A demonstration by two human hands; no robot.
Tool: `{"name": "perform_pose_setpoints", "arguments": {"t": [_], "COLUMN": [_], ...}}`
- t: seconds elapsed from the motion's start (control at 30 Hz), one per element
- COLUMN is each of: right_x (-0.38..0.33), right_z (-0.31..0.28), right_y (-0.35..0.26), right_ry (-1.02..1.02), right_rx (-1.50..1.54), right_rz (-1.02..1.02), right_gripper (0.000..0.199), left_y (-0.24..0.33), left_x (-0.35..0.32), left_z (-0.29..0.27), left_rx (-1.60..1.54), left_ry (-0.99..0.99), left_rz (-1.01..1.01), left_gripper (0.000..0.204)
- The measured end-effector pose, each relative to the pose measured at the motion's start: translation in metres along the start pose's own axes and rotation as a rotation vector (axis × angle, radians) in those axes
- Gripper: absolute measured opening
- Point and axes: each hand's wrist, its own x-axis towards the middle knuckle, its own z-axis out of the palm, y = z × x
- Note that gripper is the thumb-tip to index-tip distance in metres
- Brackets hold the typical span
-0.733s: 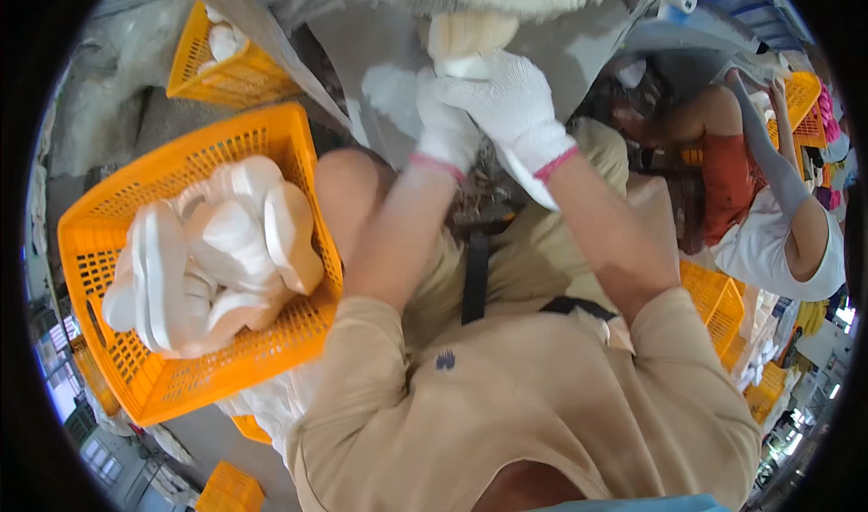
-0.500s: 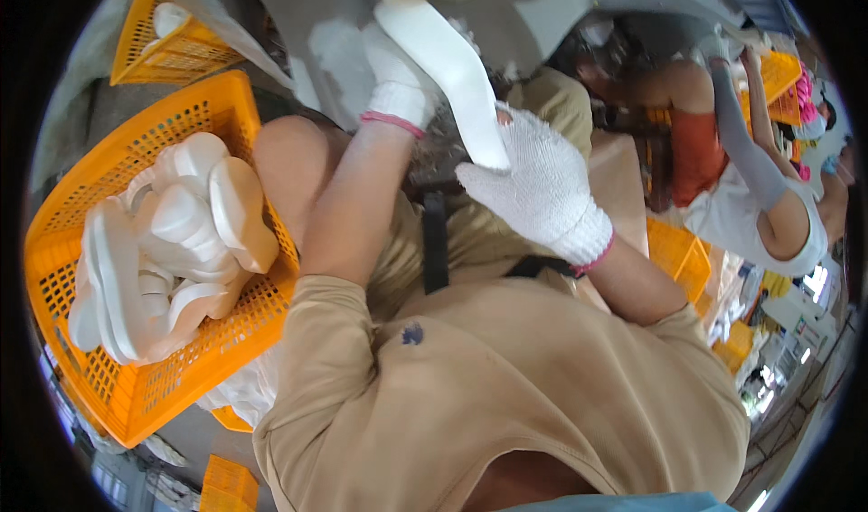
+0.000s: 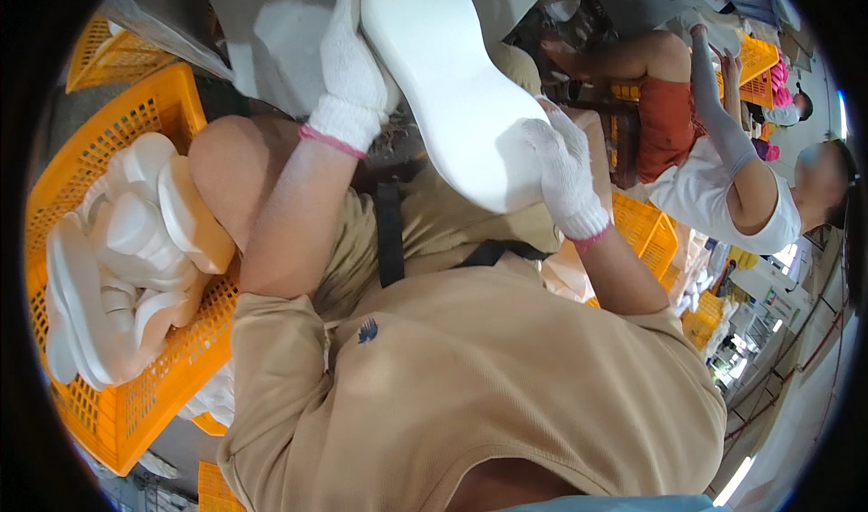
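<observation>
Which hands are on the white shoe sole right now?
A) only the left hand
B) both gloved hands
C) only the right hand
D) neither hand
B: the left hand grips one long edge of the white shoe sole and the right hand grips its near end.

The person is wearing a tan short-sleeved ribbed shirt (image 3: 506, 376) bearing a small dark emblem on the chest, and matching tan shorts (image 3: 434, 222). A black strap (image 3: 389, 241) is crossing the lap. White knitted gloves with pink-edged cuffs are covering the left hand (image 3: 354, 69) and right hand (image 3: 565, 173).
</observation>
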Motion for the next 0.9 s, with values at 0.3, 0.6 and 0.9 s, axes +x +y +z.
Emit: {"name": "perform_pose_setpoints", "arguments": {"t": [0.3,0.6,0.9], "right_x": [-0.005,-0.120,-0.008], "right_z": [-0.035,-0.198,-0.119], "right_y": [-0.011,0.134,0.133], "right_ry": [-0.091,0.138,0.059], "right_rx": [-0.117,-1.179,-0.807], "right_rz": [-0.063,0.327,0.091], "right_gripper": [0.051,0.065,0.051], "left_y": [0.076,0.407,0.432], "left_x": [-0.071,-0.284,-0.300], "left_z": [0.019,-0.191,-0.180], "left_rx": [1.155,2.928,2.689], "left_ry": [-0.015,1.521,1.140], "left_rz": [-0.010,0.786,0.331], "left_gripper": [0.039,0.048,0.045]}}
